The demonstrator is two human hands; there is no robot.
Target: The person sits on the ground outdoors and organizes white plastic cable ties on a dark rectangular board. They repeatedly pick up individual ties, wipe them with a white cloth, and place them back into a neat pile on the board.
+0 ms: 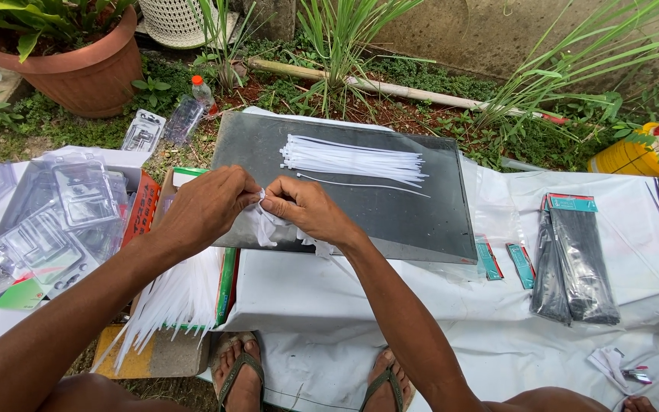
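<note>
White cable ties pinched between both hands, just above near edge of dark board on cloth-covered worktop. Left hand and right hand each with grip closed on small bunch, fingertips meeting at its top. Loose pile of white ties farther back on board, apart from grip.

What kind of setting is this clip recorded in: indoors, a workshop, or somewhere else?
Most likely an outdoor garden or yard used as a makeshift packing spot. A terracotta plant pot, grass clumps and bare soil sit behind a white sheet spread low, with white cable ties and black packs on it.
</note>
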